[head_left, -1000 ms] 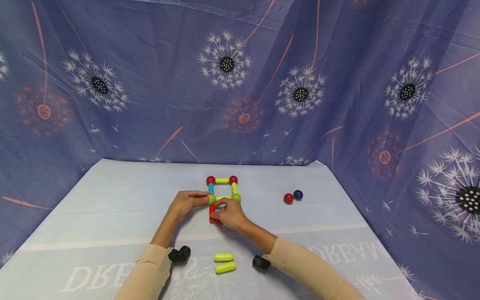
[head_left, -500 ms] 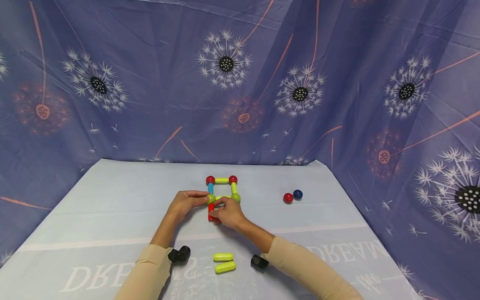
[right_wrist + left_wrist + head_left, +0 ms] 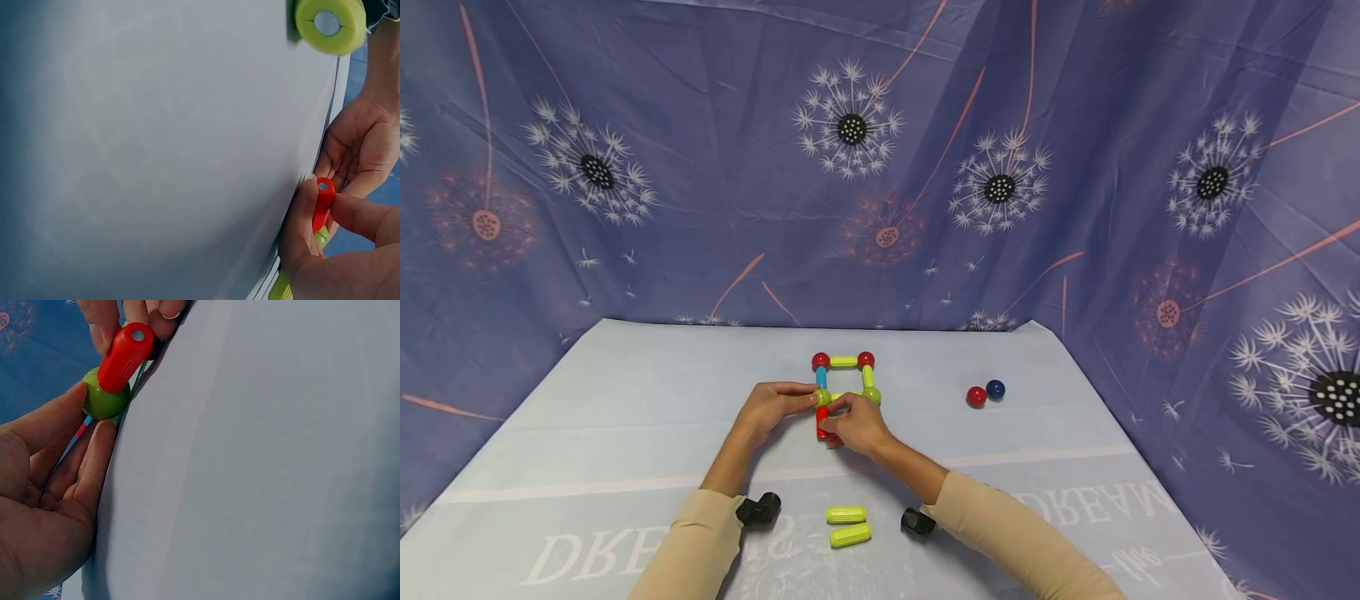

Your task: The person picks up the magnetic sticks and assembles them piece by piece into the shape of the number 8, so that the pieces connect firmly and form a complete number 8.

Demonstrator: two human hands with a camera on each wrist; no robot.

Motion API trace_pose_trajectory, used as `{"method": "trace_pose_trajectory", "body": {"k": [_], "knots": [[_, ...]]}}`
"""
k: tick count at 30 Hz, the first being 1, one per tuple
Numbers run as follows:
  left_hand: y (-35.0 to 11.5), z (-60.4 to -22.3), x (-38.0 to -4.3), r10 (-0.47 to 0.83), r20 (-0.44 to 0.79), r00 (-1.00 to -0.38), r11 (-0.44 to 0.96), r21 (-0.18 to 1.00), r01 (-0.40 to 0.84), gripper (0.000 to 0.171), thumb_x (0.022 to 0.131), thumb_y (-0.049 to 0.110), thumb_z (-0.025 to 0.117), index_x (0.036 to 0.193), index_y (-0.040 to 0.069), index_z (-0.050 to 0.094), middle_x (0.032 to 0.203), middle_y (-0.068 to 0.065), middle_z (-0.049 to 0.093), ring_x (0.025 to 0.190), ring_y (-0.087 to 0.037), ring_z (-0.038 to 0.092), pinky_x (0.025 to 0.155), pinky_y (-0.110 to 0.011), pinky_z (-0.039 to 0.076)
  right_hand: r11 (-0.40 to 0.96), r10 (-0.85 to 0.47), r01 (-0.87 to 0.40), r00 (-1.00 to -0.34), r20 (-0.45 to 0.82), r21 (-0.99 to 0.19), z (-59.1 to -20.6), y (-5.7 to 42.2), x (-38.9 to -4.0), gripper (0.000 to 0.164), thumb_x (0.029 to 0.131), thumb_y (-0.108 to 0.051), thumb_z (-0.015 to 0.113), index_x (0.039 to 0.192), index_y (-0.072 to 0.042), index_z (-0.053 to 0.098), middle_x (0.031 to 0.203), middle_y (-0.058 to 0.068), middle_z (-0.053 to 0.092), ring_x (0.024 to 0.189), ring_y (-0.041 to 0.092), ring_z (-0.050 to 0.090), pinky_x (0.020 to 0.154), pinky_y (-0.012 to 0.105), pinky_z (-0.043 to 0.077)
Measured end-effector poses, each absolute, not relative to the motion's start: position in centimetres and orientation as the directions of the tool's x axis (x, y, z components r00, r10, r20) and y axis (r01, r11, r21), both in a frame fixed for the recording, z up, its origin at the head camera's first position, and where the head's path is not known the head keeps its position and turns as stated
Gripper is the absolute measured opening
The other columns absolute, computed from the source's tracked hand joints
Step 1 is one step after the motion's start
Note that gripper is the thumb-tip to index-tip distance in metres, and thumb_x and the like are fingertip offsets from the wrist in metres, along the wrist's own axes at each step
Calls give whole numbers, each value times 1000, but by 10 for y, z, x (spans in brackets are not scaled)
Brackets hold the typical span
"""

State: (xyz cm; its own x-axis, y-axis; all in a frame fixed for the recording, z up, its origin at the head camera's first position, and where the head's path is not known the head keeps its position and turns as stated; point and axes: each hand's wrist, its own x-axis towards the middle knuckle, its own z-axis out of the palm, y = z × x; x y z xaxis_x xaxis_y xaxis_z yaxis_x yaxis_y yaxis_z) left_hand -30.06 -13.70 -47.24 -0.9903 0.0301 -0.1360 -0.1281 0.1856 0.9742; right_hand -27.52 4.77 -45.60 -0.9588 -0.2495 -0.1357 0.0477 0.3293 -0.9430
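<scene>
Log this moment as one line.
left grip: pinches near-left green ball; right grip: pinches red rod; contact: red rod against green ball; loose: two yellow rods, red ball, blue ball

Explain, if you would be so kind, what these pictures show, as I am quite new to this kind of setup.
No machine is at work here: these are a person's bare hands, the left hand and the right hand. The wide picture comes from a camera worn on the head; the two closer ones come from a camera on each wrist. On the pale printed cloth lies a square frame of yellow-green and blue rods with balls at its corners. The left hand pinches the shiny green ball at the near left corner, while the right hand pinches a ridged red rod against it. Two loose yellow-green rods lie nearer the person, and a shiny red ball and a shiny dark-blue ball sit off to the right.
</scene>
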Motion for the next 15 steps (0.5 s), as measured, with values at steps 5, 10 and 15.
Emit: {"method": "trace_pose_trajectory", "body": {"k": [5,10,15], "knots": [[-137,-473,-301,30,-136,-990,185,974,-128,32,85,24,83,114,10,79,117,-7,76,118,-23,64,101,-40,51,321,-250,49,-959,-135,-946,-456,48,-275,22,91,-5,71,109,4,64,80,15,77,60,19,72,62,30,60],[-137,-473,-301,28,-134,-991,189,974,-127,32,85,25,82,114,11,79,120,-8,75,120,-24,62,103,-42,50,317,-252,56,-958,-141,-947,-456,48,-275,23,91,-6,72,110,4,64,80,15,77,61,20,73,62,31,60],[-137,-473,-301,29,-135,-990,194,973,-127,32,86,25,82,114,10,79,121,-8,74,121,-25,62,104,-43,49,313,-251,63,-957,-146,-948,-456,48,-275,23,90,-7,73,110,3,65,81,15,77,62,19,73,62,31,61]]}}
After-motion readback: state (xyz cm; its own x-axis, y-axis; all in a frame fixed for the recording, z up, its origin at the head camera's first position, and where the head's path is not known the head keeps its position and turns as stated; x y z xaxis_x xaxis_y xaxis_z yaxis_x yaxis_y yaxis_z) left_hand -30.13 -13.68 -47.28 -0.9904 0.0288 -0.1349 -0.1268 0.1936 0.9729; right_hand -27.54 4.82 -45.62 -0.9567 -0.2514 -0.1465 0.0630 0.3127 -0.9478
